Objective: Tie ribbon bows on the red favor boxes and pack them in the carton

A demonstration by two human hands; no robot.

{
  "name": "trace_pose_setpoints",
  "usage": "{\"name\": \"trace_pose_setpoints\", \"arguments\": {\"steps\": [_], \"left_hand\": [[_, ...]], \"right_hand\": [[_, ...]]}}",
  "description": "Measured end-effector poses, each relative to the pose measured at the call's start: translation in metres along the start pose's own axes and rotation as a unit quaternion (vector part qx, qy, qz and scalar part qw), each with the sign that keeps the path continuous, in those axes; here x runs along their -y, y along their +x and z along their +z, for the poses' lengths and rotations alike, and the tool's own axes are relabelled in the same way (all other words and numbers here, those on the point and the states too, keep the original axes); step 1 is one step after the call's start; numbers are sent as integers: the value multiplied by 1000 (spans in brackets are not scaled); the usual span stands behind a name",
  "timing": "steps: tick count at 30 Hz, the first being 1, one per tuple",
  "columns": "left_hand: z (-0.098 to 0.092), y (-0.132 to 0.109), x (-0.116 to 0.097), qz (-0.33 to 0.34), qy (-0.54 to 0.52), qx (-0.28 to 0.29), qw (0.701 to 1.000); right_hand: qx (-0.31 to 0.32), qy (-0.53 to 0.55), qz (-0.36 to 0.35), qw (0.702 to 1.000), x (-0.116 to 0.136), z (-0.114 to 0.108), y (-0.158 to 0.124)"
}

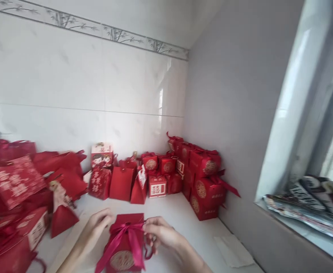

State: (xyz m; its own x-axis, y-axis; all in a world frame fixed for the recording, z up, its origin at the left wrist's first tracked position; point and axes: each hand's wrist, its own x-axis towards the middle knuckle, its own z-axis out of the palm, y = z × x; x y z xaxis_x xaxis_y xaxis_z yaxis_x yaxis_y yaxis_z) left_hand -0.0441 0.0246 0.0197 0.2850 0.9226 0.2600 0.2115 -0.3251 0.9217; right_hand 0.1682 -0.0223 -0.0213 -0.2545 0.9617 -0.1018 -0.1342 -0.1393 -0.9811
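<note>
A red gift box (pixel 129 246) with a gold round emblem stands at the bottom middle of the white table, a magenta ribbon (pixel 126 230) tied in a bow across its upper front. My right hand (pixel 162 232) pinches the ribbon at the right side of the bow, its fingers touching the box's edge. Left of the box, my left hand (pixel 99 223) hovers with its fingers curled and slightly apart, and nothing shows in it.
Red boxes (pixel 206 189) are stacked along the right wall. Smaller red boxes and bags (pixel 122 180) line the back. Red bags and packages (pixel 15 182) pile up at left. Folded pale paper (pixel 233 250) lies at right, and magazines (pixel 308 212) rest on the windowsill.
</note>
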Motion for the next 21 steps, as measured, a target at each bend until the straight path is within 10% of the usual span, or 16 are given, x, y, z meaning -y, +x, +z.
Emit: {"name": "trace_pose_setpoints", "arguments": {"steps": [3, 16, 21], "left_hand": [[6, 5, 4, 53, 24, -43, 997], [29, -17, -12, 47, 45, 80, 995], [35, -21, -10, 58, 32, 79, 995]], "right_hand": [[-4, -4, 0, 1000, 2, -1, 5], [-50, -95, -8, 994, 11, -3, -18], [-226, -212, -162, 937, 15, -4, -35]]}}
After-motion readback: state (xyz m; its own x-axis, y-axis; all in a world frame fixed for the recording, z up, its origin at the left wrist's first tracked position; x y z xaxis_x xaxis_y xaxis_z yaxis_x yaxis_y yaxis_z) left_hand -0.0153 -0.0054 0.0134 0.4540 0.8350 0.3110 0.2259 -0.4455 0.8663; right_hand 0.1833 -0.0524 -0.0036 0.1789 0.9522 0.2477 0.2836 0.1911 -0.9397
